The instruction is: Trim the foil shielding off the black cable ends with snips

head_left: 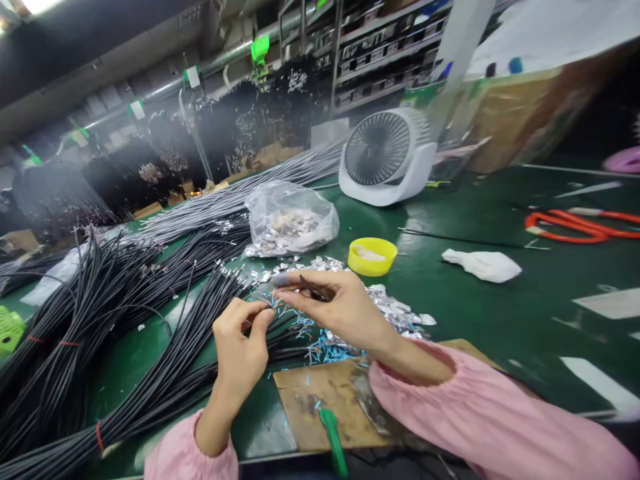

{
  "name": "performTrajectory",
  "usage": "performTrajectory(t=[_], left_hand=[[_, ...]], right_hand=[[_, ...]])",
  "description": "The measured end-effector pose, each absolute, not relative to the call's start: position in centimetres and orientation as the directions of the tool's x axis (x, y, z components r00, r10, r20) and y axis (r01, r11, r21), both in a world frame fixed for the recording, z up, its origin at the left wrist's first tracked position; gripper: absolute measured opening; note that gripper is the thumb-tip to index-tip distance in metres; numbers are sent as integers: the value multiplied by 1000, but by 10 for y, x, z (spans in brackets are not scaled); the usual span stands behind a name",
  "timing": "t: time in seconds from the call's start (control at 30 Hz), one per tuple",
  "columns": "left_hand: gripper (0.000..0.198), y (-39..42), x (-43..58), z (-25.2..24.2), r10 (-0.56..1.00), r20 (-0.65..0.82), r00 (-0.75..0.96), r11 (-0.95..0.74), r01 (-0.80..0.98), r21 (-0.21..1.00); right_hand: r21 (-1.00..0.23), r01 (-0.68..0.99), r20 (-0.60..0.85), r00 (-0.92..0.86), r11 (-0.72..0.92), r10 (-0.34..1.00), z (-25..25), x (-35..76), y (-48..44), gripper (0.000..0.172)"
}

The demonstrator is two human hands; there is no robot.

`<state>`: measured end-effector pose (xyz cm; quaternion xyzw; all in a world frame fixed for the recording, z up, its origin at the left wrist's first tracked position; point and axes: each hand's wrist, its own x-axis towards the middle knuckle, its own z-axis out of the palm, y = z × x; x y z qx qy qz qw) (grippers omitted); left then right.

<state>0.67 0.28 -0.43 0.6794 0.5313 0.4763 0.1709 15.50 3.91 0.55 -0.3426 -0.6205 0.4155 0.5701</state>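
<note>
Centrally, left hand (240,353) pinching wires (269,301), right hand (345,310) holding tool (313,288), labels (381,53) blurred

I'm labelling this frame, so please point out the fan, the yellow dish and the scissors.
Fan (377,148): head view, centre of the grille.
Yellow dish (373,268): head view, front wall.
Scissors (570,222): head view, orange handle.

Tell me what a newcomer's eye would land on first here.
The mass of black cables sprawling over the left of the green table strikes first. At centre, the left hand pinches a cable end while the right hand holds a slim dark tool to it. Behind stands a white fan.
</note>
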Motion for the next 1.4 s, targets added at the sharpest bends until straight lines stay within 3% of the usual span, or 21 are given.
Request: performTrajectory(t=[0.3,0.47,0.57,0.67,0.93,1.0,1.2,1.4], left_hand=[[17,1,8,-3,898,439,-29,-365,509,780],[32,-1,10,6,987,158,14,-157,233,960],[42,-2,10,10,999,12,44,-15,54,998],[46,-2,10,11,996,-43,76,45,-28,999],[45,0,11,12,998,-62,25,64,-62,996],[44,1,11,11,999,-50,7,50,-65,997],[42,1,10,8,1000,17,0,-17,-32,999],[33,0,9,7,995,101,-12,-99,113,989]], right_hand=[[-843,68,528,-91,534,845,7,153,35,10],[-812,114,563,-104,572,820,5,152,34,11],[-708,217,671,-91,672,736,1,152,32,13],[-554,311,789,-98,772,606,-2,153,30,17],[-356,344,883,-180,869,433,-4,153,29,18],[-389,314,879,-154,866,450,-3,152,28,16],[-802,98,592,-7,589,806,-2,149,29,14],[-861,-12,508,-10,508,861,-1,150,33,20]])
